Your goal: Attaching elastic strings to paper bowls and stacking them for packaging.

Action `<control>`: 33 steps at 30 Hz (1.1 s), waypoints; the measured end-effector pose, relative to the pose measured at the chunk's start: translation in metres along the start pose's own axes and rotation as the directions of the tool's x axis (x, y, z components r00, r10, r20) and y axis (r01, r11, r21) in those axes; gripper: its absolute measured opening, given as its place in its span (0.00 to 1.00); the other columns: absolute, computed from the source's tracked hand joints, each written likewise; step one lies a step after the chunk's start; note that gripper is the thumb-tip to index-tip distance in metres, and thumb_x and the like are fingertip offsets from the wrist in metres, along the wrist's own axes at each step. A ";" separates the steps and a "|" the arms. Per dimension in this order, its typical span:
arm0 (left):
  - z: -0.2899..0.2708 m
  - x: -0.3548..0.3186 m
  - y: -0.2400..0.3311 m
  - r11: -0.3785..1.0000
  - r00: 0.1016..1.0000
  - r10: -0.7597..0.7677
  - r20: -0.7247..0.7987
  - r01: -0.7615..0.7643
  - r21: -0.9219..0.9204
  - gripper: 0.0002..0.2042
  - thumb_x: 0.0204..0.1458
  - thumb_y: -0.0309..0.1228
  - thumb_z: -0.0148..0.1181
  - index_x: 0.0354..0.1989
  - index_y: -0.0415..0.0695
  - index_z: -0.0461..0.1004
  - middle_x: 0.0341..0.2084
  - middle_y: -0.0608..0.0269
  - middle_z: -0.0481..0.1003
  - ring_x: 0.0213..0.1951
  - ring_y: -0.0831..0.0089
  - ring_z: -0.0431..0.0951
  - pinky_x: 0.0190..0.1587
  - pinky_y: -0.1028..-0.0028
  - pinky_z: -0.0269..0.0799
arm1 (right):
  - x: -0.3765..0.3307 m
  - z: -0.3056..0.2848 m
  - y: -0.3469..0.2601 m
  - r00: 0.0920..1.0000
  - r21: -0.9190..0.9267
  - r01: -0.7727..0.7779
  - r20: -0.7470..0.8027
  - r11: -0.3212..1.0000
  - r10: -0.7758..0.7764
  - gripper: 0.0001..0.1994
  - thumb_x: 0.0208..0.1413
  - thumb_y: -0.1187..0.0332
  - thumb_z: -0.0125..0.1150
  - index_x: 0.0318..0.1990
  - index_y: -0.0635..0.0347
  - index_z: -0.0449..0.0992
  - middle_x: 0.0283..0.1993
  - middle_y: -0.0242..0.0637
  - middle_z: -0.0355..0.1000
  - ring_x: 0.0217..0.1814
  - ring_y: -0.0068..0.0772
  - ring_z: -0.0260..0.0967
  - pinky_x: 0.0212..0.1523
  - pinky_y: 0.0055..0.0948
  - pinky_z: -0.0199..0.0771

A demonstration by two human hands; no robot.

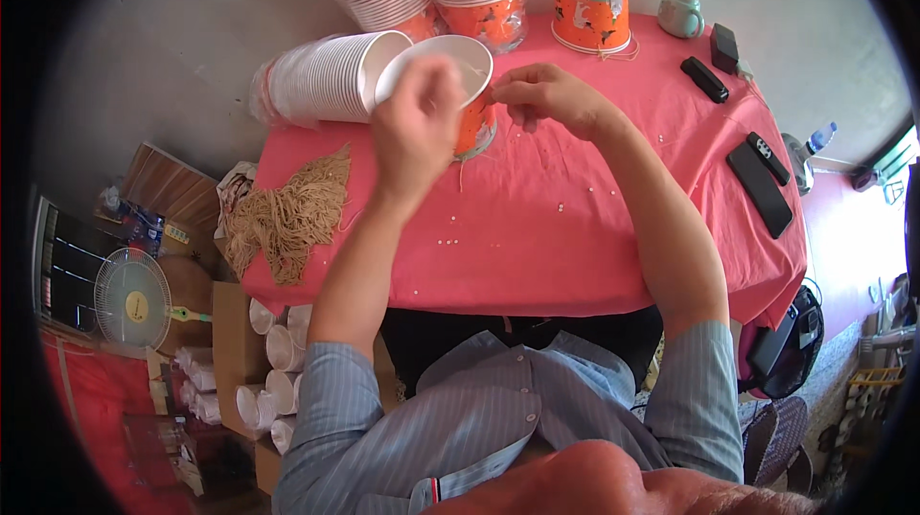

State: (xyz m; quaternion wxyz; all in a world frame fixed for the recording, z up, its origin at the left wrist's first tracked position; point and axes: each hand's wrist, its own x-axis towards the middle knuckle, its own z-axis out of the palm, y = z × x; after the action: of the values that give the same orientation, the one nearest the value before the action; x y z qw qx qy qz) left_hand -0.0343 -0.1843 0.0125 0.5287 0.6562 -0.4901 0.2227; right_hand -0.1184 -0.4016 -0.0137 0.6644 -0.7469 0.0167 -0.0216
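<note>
An orange patterned paper bucket with a white rim stands mouth up in front of me. A thin string trails from its base onto the cloth. My left hand is raised at the bucket's left side and covers part of its mouth; its fingers are smeared by motion. Close to the bucket's right side, my right hand pinches thumb and forefinger together, and anything between them is too small to name. A bundle of tan strings lies on the table to the left of my left forearm.
Stacks of nested white buckets in plastic lie left and stand behind. An upside-down orange bucket, a mug, a black device and a phone lie farther right. Small white bits dot the pink tablecloth.
</note>
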 end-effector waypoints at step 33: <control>0.036 -0.008 -0.060 0.673 0.704 -0.634 0.319 0.706 -0.221 0.12 0.68 0.35 0.65 0.46 0.37 0.86 0.32 0.68 0.84 0.31 0.82 0.80 0.33 0.78 0.73 | 0.009 0.058 0.021 0.887 -0.705 -0.062 -0.363 0.706 -0.284 0.16 0.61 0.59 0.62 0.49 0.56 0.87 0.42 0.52 0.85 0.45 0.59 0.84 0.49 0.55 0.84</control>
State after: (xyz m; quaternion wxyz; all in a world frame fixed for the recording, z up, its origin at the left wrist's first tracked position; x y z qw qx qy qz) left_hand 0.0068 -0.2157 -0.0349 0.6178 0.7134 -0.2971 -0.1451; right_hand -0.1058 -0.3469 -0.0413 0.3067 -0.9157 0.1291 -0.2252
